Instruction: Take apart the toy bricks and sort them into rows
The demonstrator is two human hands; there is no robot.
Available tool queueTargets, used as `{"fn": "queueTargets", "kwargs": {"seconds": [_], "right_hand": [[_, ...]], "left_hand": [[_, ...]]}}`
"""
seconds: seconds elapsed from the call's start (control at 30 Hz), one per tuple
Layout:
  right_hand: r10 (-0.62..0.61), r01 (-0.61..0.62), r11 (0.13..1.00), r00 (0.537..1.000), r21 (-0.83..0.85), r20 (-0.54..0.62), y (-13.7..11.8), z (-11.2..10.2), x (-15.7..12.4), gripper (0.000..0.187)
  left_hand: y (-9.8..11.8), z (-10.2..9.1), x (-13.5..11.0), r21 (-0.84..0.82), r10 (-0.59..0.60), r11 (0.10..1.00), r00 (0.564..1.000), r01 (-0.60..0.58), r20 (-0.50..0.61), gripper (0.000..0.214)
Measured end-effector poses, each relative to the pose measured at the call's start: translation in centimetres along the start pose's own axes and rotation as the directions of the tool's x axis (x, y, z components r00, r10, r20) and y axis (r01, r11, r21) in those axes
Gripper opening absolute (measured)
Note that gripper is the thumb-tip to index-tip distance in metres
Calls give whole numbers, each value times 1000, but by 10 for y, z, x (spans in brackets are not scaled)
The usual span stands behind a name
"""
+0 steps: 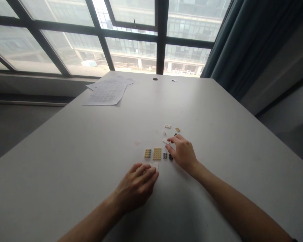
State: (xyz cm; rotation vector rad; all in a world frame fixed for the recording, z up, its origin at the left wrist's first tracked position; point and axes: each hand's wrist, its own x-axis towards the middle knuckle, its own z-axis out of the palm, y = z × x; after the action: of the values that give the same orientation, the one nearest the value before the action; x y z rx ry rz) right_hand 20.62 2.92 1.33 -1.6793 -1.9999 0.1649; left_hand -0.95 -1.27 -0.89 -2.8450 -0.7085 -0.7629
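Observation:
Small toy bricks lie on a white table. My left hand rests flat with fingers stretched out, fingertips touching a small pale piece. Just beyond it lie a small tan plate, a larger tan plate, a grey brick and a dark brick. My right hand is curled, its fingertips pinching at a small white piece on the table. Two more tan pieces lie farther back.
Sheets of printed paper lie at the table's far left corner. Two small round holes sit near the far edge. Large windows and a dark curtain stand behind the table.

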Motion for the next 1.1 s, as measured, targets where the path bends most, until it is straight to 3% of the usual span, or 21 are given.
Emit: {"fn": "queueTargets", "kwargs": {"seconds": [0.1, 0.27, 0.47, 0.53, 0.6, 0.67, 0.77, 0.93, 1.1], "right_hand": [[70, -57, 989, 993, -135, 93, 12, 4, 17, 19], [27, 11, 965, 990, -262, 142, 14, 12, 24, 17], [35, -17, 986, 994, -168, 107, 15, 12, 27, 8], [-3, 6, 998, 999, -61, 40, 15, 9, 22, 8], [-79, 85, 995, 992, 60, -97, 14, 4, 11, 8], [-176, 213, 968, 953, 134, -249, 12, 0, -5, 9], [-324, 401, 903, 871, 155, -369, 10, -3, -28, 9], [-390, 484, 869, 800, 105, -455, 13, 3, -47, 15], [-413, 507, 859, 768, 71, -489, 12, 4, -51, 20]], "left_hand": [[0, 1, 0, 10, -44, 999, 999, 44, -8, 24], [0, 2, 2, -3, -72, 997, 997, 72, 3, 22], [-1, 2, 1, -24, -58, 998, 998, 57, -29, 23], [-2, 2, 0, -54, -74, 996, 995, 71, -59, 25], [-2, 1, 0, -102, -121, 989, 986, 109, -113, 24], [-2, -1, 4, -183, -206, 968, 963, 174, -175, 22], [-2, -3, 19, -360, -378, 886, 905, 292, -195, 21], [2, 3, 50, -595, -597, 676, 796, 434, -99, 9], [7, 13, 54, -630, -619, 642, 780, 436, -92, 3]]}}
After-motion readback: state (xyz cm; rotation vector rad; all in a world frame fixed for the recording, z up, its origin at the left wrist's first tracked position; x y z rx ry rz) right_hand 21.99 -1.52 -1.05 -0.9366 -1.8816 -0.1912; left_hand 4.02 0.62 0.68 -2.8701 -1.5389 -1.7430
